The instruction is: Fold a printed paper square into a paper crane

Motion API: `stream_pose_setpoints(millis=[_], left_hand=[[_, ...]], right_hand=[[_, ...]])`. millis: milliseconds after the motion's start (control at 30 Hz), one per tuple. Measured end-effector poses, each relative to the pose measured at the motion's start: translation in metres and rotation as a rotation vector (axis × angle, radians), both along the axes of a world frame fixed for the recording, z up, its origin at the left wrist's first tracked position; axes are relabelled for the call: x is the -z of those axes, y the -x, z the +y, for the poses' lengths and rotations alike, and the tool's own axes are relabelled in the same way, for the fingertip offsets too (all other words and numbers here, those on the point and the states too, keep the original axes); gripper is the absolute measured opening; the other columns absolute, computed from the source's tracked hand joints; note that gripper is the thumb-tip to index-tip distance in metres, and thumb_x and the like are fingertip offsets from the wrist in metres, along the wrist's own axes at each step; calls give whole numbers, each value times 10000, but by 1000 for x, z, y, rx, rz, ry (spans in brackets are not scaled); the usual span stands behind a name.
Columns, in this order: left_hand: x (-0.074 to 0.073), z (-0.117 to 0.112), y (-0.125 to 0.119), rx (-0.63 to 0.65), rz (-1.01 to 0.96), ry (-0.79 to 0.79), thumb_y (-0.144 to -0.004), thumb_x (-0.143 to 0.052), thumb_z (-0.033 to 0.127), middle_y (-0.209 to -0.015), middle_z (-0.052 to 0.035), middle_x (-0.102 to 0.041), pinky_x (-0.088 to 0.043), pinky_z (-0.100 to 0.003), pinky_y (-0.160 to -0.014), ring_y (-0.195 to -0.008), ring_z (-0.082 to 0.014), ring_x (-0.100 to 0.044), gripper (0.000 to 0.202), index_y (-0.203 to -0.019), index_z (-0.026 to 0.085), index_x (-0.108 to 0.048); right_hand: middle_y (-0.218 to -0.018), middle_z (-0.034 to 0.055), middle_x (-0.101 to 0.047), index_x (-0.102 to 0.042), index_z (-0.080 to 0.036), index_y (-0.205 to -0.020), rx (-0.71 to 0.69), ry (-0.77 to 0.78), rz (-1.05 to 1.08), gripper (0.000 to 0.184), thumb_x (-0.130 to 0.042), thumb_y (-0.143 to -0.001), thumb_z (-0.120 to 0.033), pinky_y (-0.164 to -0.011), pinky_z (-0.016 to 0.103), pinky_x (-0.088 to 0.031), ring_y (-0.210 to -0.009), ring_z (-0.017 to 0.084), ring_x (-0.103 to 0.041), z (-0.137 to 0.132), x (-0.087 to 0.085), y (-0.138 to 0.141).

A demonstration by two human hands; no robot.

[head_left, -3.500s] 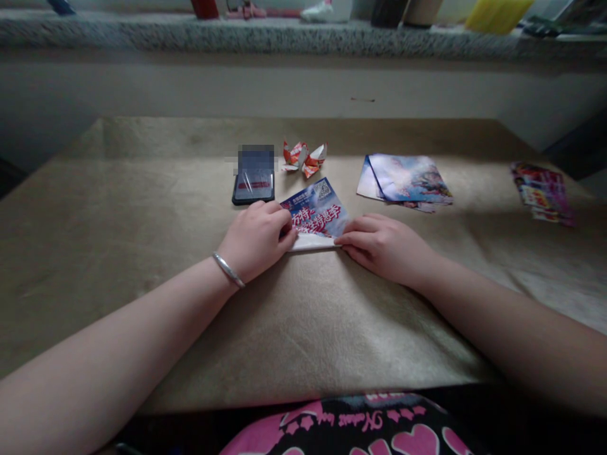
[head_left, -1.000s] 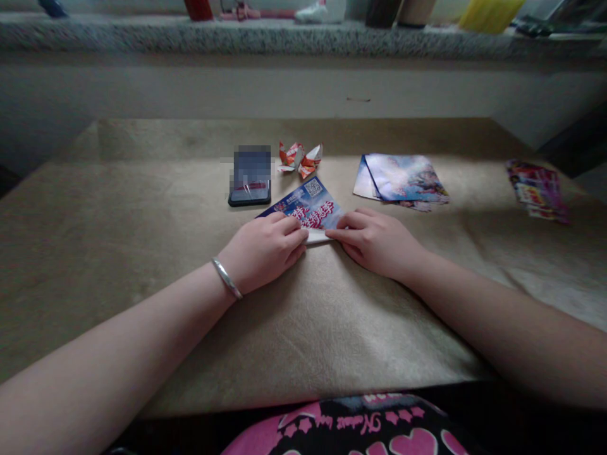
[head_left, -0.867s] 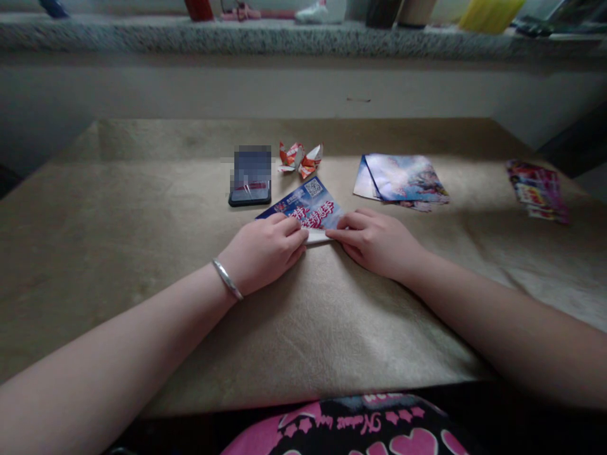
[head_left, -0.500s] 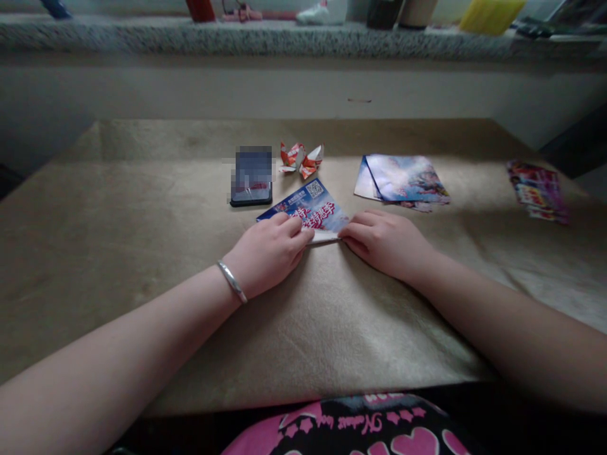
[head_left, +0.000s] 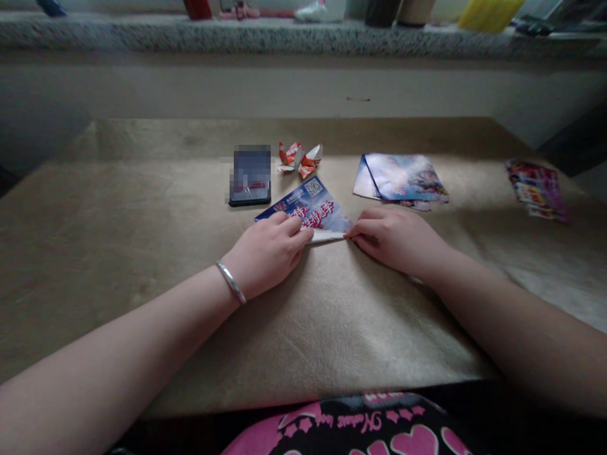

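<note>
A blue printed leaflet (head_left: pixel 313 208) with red characters and a QR code lies folded on the tan table cover (head_left: pixel 142 208). My left hand (head_left: pixel 265 253), a silver bangle on its wrist, has its fingers curled and pressed down on the leaflet's near left edge. My right hand (head_left: pixel 398 239) has its fingers together, pinching the leaflet's right corner against the table. The folded near edge shows white between the two hands.
A dark phone (head_left: pixel 250 183) lies just beyond the leaflet, with a small folded red-and-white paper figure (head_left: pixel 301 158) to its right. A stack of blue printed sheets (head_left: pixel 403 180) sits at the right, colourful sheets (head_left: pixel 538 189) farther right. A stone ledge (head_left: pixel 284 35) with several items runs behind.
My right hand slid right along the folded edge to the leaflet's corner and closed tighter. My left hand shifted slightly right on the paper. The leaflet has stayed flat.
</note>
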State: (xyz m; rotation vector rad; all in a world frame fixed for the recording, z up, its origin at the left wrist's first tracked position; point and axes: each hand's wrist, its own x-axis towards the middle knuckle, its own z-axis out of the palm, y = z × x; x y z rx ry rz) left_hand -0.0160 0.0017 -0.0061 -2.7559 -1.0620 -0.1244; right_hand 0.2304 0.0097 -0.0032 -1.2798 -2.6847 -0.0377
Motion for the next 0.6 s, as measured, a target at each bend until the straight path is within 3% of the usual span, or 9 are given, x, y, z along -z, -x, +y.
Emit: stream_pose_setpoints(millis=[200,600], left_hand=[[1,0,2,38,-9,-21,-921,-414,215,-956,-73,-595,-452,-332,-790,-871,-213,-503,335,-1213,224,-578],[-1,-2,-1,18,4,-28,-923,-410,242,-947,-79,-583,-455,-339,-787,-871,-222,-501,323,-1193,235,-588]], right_hand=[[-855,40,-654,-696,-216,-888,-13,10,35,188,-511,-871,-237,-661,273,-390,-786,173,-593,1,1,0],[-882,53,-664,-709,-207,-916,-122,-75,60,222,-489,-898,-235,-708,281,-419,-821,185,-580,3,6,2]])
